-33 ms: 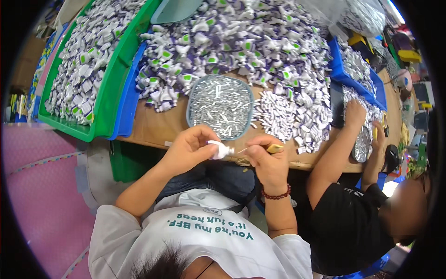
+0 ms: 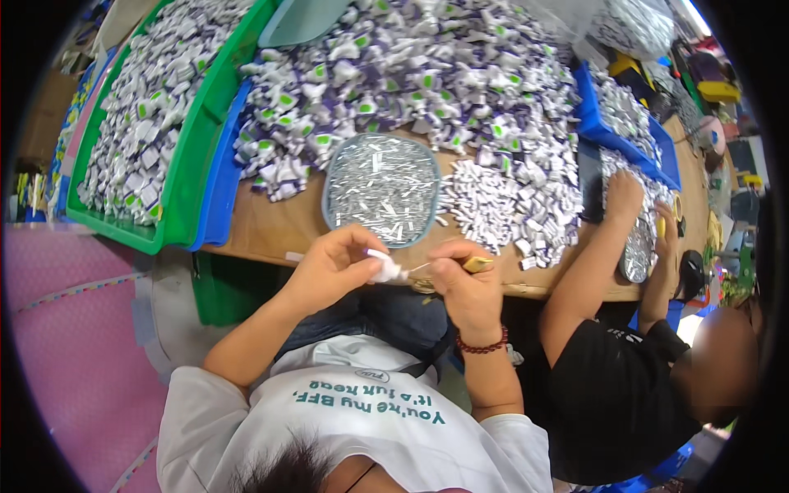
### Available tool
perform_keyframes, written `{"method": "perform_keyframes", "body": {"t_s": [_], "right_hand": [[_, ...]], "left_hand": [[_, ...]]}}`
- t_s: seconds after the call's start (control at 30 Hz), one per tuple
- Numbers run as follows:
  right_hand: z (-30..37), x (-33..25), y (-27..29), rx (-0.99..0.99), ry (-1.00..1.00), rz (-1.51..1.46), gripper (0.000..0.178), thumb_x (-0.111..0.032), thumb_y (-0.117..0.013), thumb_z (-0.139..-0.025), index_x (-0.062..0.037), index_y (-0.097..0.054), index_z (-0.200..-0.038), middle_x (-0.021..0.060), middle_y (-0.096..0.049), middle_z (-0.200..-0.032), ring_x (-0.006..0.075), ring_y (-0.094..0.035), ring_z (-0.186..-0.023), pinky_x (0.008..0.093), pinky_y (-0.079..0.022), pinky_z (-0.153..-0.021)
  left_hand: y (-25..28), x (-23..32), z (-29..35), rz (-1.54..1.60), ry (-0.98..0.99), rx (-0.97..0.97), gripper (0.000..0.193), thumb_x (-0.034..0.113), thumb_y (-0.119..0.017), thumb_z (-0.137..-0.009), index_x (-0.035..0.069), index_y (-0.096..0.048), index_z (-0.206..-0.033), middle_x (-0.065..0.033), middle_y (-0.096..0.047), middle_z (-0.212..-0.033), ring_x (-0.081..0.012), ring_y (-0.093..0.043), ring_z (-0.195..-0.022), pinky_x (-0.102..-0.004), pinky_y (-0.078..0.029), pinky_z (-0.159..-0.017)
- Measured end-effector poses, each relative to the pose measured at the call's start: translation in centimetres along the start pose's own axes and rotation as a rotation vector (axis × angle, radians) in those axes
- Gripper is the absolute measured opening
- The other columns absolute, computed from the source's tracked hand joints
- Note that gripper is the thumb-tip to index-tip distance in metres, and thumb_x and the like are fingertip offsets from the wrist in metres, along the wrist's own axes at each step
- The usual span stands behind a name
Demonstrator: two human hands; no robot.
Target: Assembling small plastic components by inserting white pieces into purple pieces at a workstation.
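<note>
My left hand (image 2: 333, 267) pinches a small white plastic piece (image 2: 385, 268) with a purple edge between thumb and fingers. My right hand (image 2: 467, 287) is closed around a small tool with a yellow handle (image 2: 477, 264), whose end sticks out past the knuckles. From its fingertips a thin rod (image 2: 418, 268) points left and reaches the narrow end of the white piece. Whether the tip is inside that piece or only touching it, I cannot tell. Both hands are just in front of the table's near edge, below a blue-grey tub (image 2: 329, 212) full of small silver pins.
A big heap of white, purple and green pieces (image 2: 394, 82) covers the table behind the tub. Smaller white parts (image 2: 485, 197) lie right of it. A filled green crate (image 2: 196, 156) stands at left. At right, a co-worker's hands (image 2: 625, 195) work near a blue tray (image 2: 615, 140).
The whole view has shifted slightly left. The white piece is tilted a little differently, and slightly more of the thin rod shows. Both hands keep their grip.
</note>
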State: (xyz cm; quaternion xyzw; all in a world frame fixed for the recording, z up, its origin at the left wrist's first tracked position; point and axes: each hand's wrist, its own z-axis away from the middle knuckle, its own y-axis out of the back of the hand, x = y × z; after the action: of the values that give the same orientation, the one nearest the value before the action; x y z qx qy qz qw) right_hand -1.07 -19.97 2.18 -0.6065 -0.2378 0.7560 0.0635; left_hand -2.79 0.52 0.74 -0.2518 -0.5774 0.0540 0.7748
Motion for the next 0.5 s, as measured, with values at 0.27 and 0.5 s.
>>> {"method": "perform_keyframes", "body": {"t_s": [0.27,0.5], "right_hand": [[2.8,1.5,0.5,-0.127,-0.118,0.041,0.012,0.000,-0.058,-0.084,0.0011,-0.058,-0.096,0.0043,-0.062,-0.082,0.0039,-0.050,-0.058,0.0175,-0.040,-0.051],[3.1,1.4,1.3,-0.038,-0.075,0.041,0.018,-0.002,-0.050,-0.089,0.0033,-0.056,-0.105,0.0097,-0.064,-0.084,0.0060,-0.048,-0.052,0.0183,-0.039,-0.047]], "left_hand": [[-4.2,-1.4,-0.6,0.376,0.098,0.228,0.021,0.007,-0.053,-0.087,0.006,-0.048,-0.108,-0.0049,-0.055,-0.091,-0.0163,-0.059,-0.084,-0.0287,-0.051,-0.068],[-3.9,-1.1,-1.4,0.474,0.061,0.241,0.026,0.010,-0.049,-0.092,-0.001,-0.051,-0.116,-0.0039,-0.056,-0.091,-0.0076,-0.052,-0.074,-0.0187,-0.043,-0.062]]}}
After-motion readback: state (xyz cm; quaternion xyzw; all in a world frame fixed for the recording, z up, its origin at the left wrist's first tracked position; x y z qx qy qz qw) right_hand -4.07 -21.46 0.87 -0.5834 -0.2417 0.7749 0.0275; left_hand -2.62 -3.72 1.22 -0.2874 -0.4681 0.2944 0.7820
